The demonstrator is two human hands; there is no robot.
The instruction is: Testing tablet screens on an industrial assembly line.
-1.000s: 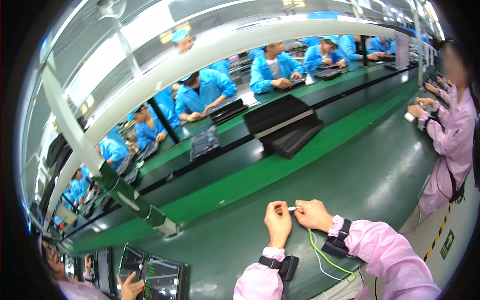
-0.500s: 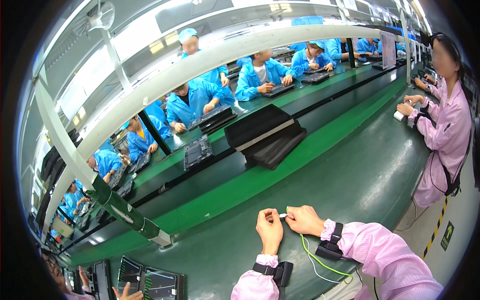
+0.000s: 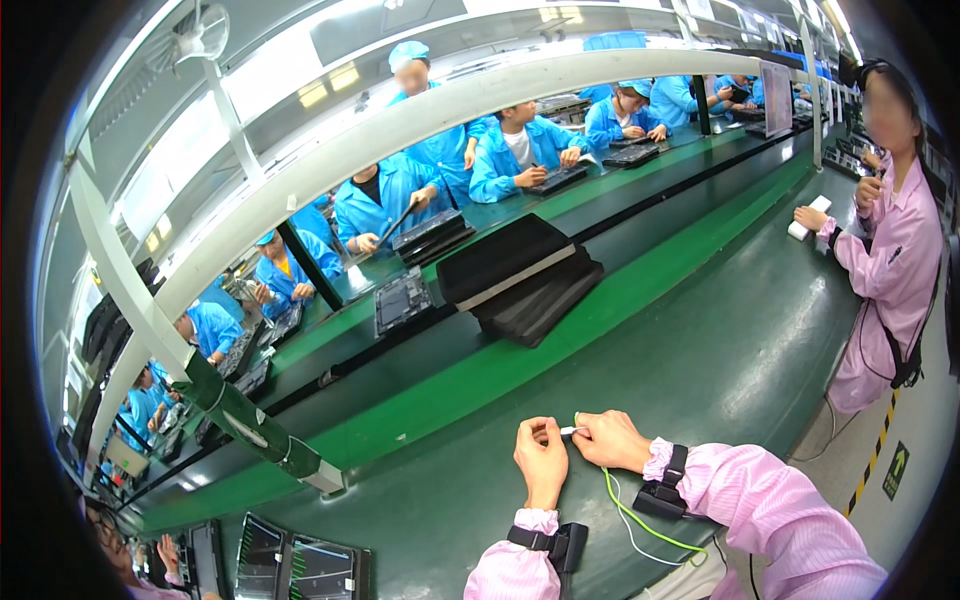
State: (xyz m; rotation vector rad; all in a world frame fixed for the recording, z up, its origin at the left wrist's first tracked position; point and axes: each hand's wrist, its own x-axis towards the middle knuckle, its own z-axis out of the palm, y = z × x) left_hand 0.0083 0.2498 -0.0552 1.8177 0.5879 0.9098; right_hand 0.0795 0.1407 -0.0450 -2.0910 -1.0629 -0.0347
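My left hand [image 3: 543,464] is closed in a pinch around one end of a small white cable plug [image 3: 568,430], mostly covered by the fingers. Close beside it on the right, my right hand [image 3: 612,441] pinches the cable at the plug's other end. From under this hand a bright green cable [image 3: 613,492] and a thin white cable [image 3: 632,530] loop down toward my lap. Both hands are just above the dark green bench [image 3: 440,500]. Black straps with small black boxes sit on both wrists.
Beyond the bench, a line carries a stack of black foam-like sheets [image 3: 530,315] and a dark device panel [image 3: 403,300]. A green-wrapped post [image 3: 245,420] stands at left. Open device casings [image 3: 300,560] lie lower left. A pink-sleeved co-worker [image 3: 885,250] stands right, near a white block [image 3: 810,217].
My hands hold nearly the same pose. The black stack has shifted slightly left. At right, the co-worker has raised one hand to the chest; a standing blue-clad worker has moved right.
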